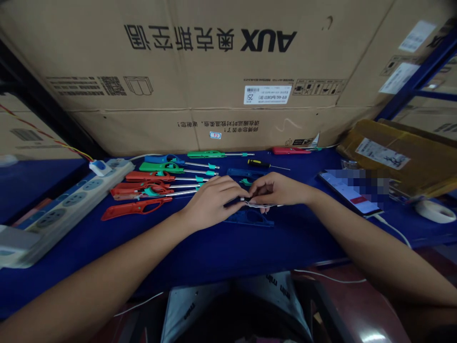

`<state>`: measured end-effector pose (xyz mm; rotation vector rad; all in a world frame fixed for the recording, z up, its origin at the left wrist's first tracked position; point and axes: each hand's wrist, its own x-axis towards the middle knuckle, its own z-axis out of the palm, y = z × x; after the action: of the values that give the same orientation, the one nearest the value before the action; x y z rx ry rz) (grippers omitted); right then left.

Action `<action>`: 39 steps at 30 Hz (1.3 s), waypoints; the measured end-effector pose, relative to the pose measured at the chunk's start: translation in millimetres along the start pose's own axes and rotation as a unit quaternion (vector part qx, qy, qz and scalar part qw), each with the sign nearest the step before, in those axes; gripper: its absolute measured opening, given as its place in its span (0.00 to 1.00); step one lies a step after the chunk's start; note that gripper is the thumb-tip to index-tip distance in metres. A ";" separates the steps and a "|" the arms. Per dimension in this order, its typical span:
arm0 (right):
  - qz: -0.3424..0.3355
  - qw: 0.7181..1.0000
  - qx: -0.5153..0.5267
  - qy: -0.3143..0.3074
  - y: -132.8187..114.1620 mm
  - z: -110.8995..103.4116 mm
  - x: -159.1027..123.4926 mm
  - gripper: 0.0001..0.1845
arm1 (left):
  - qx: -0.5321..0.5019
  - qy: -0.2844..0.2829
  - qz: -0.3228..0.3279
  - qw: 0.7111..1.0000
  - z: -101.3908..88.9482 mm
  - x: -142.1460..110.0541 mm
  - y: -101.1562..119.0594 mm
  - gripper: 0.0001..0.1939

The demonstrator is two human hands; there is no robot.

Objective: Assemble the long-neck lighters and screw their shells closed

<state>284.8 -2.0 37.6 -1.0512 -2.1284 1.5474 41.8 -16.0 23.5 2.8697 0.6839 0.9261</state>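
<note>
small part (244, 199) pinched by left hand (214, 202) and right hand (274, 189), near blue shell (250, 218) on table (200, 255); pale wires (263, 206) seen beneath right hand; close two-handed handling judged in hand; steady fingertip grip called for next

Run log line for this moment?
left hand: at small part; right hand: at same part, white wires alongside; near side: blue lighter handle; beyond: yellow-black screwdriver; grip: partly hidden

The left hand (213, 202) and right hand (273, 189) pinch a small thin piece (254, 205) between them. A blue casing (246, 219) lies at their six o'clock, a screwdriver (259, 164) at twelve, a phone (344, 190) at three.
</note>
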 end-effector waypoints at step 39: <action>-0.214 0.920 -0.325 0.040 3.4 2.6 1.9 0.13 | 0.019 -0.171 -0.129 0.977 -7.7 -1.3 -5.4 0.19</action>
<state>283.2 -2.0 33.2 -0.7116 -2.6498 0.5910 34.4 -12.4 28.1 2.7735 1.0063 0.3782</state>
